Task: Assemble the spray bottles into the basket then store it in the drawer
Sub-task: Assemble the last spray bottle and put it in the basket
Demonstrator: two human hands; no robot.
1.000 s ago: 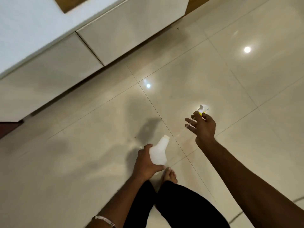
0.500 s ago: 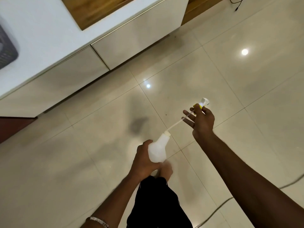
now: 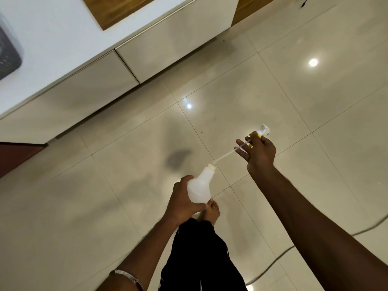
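- Left hand [image 3: 182, 198] is wrapped round the body of a white spray bottle [image 3: 199, 189], neck tilted up and to the right, held over the floor [image 3: 84, 206] just in front of the person's bare foot [image 3: 212, 211].
- Right hand [image 3: 259, 151] is up and to the right of the left, thumb and forefinger pinched on the spray head [image 3: 261, 132] (white w/ yellow collar); other fingers [image 3: 241, 151] splayed loose.
- Dip tube [image 3: 228, 153] runs from the head down-left to the bottle's mouth; tip looks at or just inside the opening, can't tell exactly how deep.
- Progress: early. Head not yet seated or screwed on, so this bottle isn't assembled.
- Basket [image 3: 8, 51]: a dark meshed one is only partly in view at the frame's left edge, on the white tabletop [image 3: 52, 38], well away from both hands, up-left. Contents not visible.
- Drawer fronts [image 3: 174, 45] under the tabletop look shut.
- No other bottles in view, so no. done vs. left is unknown.
- Left to do, judging by this: feed tube in, twist head tight, put bottle in basket, any remaining bottles, then basket into drawer.
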